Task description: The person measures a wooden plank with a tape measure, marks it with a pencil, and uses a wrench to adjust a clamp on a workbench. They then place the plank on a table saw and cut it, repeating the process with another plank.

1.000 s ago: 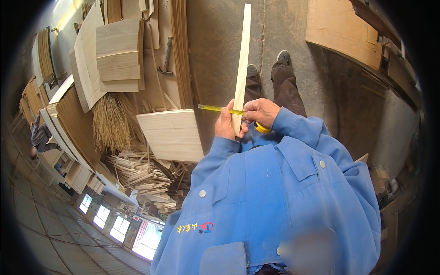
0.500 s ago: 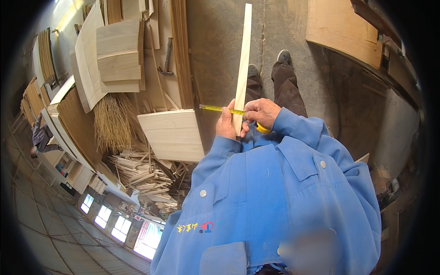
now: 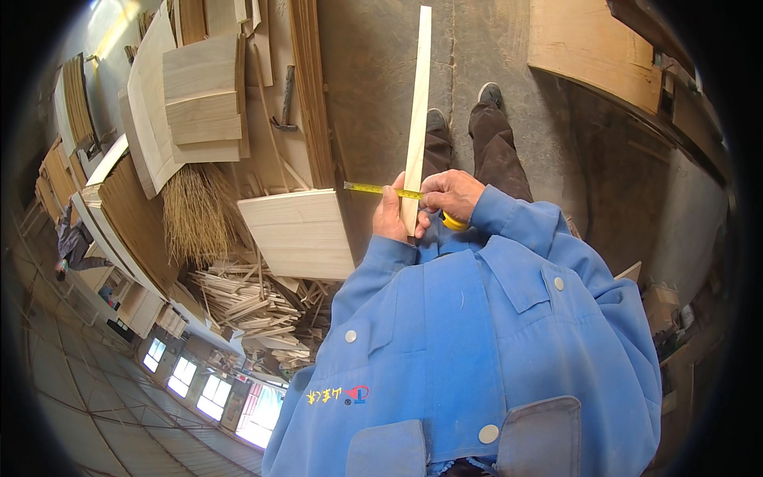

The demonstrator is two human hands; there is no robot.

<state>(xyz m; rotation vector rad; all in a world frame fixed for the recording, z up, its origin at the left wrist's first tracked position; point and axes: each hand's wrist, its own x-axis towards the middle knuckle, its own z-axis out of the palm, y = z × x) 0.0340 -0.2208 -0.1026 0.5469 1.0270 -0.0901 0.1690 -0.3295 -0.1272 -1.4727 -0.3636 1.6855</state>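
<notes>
A long pale wooden strip points away from me, its near end in my left hand. The fingers of that hand wrap round the strip from beneath, with the thumb up along its left edge. My right hand grips a yellow tape measure, mostly hidden under the palm. Its blade is drawn out and lies crosswise over the strip, the free end sticking out past my left thumb. Both hands are close together in front of my blue jacket.
On the left, a pale board lies near a straw broom and a heap of wood offcuts. A hammer rests on stacked panels. At far right stands a wooden panel. Another person is at far left.
The strip, tape and both hands stay in nearly the same place, shifted very slightly left in the picture. The distant person's posture differs a little.
</notes>
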